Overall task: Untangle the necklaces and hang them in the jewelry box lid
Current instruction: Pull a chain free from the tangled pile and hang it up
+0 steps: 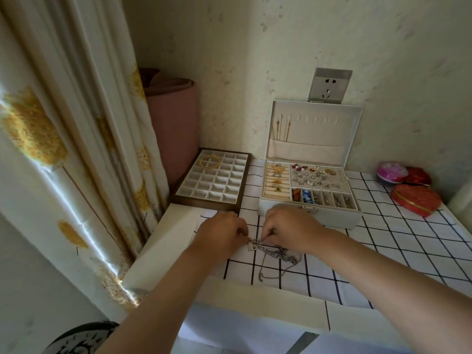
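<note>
Pinching the silver tangle of necklaces (pixel 277 252) on a checked cloth (pixel 383 251), left hand (pixel 219 232) and right hand (pixel 291 227) sit just before the open jewelry box (pixel 332 217). Its lid (pixel 314 139) stands upright. A divided tray (pixel 204 204) lies left, a heart tin (pixel 415 200) right, a curtain (pixel 51 149) alongside.

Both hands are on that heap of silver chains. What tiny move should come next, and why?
Probably ease the hands apart to loosen the knot: the left hand and right hand both pinch the tangled silver chains, bunched on the black-gridded white cloth, and the white jewelry box's open lid shows free hooks.
</note>
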`<state>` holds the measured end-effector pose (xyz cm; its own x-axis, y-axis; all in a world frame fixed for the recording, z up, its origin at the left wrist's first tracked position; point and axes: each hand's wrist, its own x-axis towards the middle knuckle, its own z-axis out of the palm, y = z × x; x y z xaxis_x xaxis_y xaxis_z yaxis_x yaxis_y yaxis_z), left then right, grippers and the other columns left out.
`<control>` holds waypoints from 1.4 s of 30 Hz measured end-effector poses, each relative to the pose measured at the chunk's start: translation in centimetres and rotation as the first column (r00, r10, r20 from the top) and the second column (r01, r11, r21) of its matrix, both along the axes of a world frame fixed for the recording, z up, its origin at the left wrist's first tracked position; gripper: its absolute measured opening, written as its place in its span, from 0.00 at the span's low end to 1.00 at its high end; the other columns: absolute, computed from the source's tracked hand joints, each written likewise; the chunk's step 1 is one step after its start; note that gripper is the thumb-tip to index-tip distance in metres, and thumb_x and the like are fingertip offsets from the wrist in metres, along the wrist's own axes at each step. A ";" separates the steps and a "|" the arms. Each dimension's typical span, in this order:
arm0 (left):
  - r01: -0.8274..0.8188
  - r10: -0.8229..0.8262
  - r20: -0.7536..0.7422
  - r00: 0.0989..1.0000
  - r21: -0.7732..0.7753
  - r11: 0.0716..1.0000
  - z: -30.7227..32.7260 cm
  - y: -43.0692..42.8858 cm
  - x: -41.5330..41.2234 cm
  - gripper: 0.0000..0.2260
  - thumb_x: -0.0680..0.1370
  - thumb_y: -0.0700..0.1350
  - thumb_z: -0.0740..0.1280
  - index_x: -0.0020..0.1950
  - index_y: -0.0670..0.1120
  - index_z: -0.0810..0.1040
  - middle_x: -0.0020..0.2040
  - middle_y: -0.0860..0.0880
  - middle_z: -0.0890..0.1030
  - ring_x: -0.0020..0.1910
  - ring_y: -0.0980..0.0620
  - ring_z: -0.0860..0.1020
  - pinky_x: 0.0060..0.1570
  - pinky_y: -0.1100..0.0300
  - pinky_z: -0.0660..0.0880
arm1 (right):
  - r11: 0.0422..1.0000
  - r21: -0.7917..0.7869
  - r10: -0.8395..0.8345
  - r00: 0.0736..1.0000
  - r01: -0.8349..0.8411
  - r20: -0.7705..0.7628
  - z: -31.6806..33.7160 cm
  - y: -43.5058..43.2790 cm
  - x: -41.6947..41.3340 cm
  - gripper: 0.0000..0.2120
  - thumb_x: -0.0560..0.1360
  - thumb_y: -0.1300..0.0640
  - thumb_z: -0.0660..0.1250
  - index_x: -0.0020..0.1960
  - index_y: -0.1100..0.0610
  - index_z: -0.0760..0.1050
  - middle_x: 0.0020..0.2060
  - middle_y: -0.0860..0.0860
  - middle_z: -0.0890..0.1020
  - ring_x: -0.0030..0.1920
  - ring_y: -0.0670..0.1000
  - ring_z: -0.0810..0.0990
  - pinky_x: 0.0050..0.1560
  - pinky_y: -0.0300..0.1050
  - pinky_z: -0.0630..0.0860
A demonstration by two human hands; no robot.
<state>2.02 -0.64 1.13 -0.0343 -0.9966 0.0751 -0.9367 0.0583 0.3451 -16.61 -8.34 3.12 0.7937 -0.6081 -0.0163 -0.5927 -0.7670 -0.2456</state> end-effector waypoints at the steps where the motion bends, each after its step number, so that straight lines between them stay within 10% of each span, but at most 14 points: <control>1: -0.004 0.004 -0.018 1.000 0.013 1.000 0.1 -0.2 0.3 0.07 0.77 0.52 0.69 0.53 0.55 0.84 0.50 0.55 0.78 0.51 0.56 0.75 0.48 0.61 0.72 | 1.000 -0.014 0.004 1.000 -0.004 0.004 0.0 0.0 0.0 0.05 0.74 0.48 0.73 0.48 0.46 0.86 0.41 0.39 0.78 0.46 0.41 0.75 0.46 0.37 0.70; 7: -0.018 0.024 -0.087 0.996 0.071 0.997 0.2 -0.8 1.6 0.03 0.78 0.50 0.69 0.49 0.54 0.83 0.44 0.58 0.78 0.44 0.59 0.76 0.45 0.62 0.72 | 0.998 0.025 -0.053 0.997 0.051 0.052 -0.1 -0.5 0.2 0.05 0.76 0.49 0.70 0.46 0.47 0.85 0.42 0.41 0.80 0.46 0.41 0.77 0.47 0.41 0.76; 16: -0.046 0.144 -0.567 0.811 0.183 0.982 1.2 -1.0 1.8 0.07 0.81 0.45 0.65 0.44 0.52 0.78 0.42 0.51 0.84 0.40 0.53 0.79 0.42 0.59 0.75 | 0.886 0.423 -0.320 0.909 0.189 0.265 0.3 -0.9 1.0 0.06 0.79 0.55 0.67 0.44 0.48 0.80 0.40 0.41 0.81 0.40 0.37 0.79 0.43 0.35 0.72; 24: -0.065 0.155 -0.571 0.806 0.175 0.982 1.1 -1.0 2.4 0.07 0.82 0.47 0.64 0.44 0.52 0.77 0.44 0.48 0.83 0.43 0.53 0.80 0.45 0.61 0.74 | 0.937 0.293 -0.249 0.952 0.189 0.181 0.4 -0.8 0.5 0.03 0.79 0.56 0.69 0.50 0.52 0.82 0.42 0.39 0.79 0.43 0.38 0.77 0.41 0.30 0.70; 31: -0.103 0.158 -0.459 0.874 0.143 0.984 0.2 -1.1 2.7 0.05 0.81 0.46 0.65 0.45 0.53 0.76 0.38 0.53 0.81 0.38 0.57 0.78 0.40 0.64 0.72 | 0.967 0.140 -0.226 0.969 0.211 0.102 0.2 -0.7 0.3 0.05 0.79 0.58 0.67 0.51 0.52 0.82 0.46 0.45 0.82 0.46 0.47 0.82 0.50 0.48 0.80; 42: -0.112 0.181 -0.483 0.857 0.170 0.979 2.3 -0.5 4.1 0.05 0.77 0.53 0.71 0.45 0.53 0.82 0.29 0.56 0.69 0.29 0.58 0.68 0.36 0.62 0.67 | 0.923 0.234 -0.378 0.832 0.306 0.406 0.0 -1.0 0.8 0.08 0.81 0.63 0.61 0.47 0.55 0.77 0.43 0.48 0.82 0.42 0.48 0.81 0.43 0.43 0.78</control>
<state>6.08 -1.12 3.42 0.1199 -0.9889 -0.0878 -0.6354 -0.1445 0.7585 -15.83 -9.38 3.08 0.4819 -0.8604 0.1659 -0.6136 -0.4665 -0.6371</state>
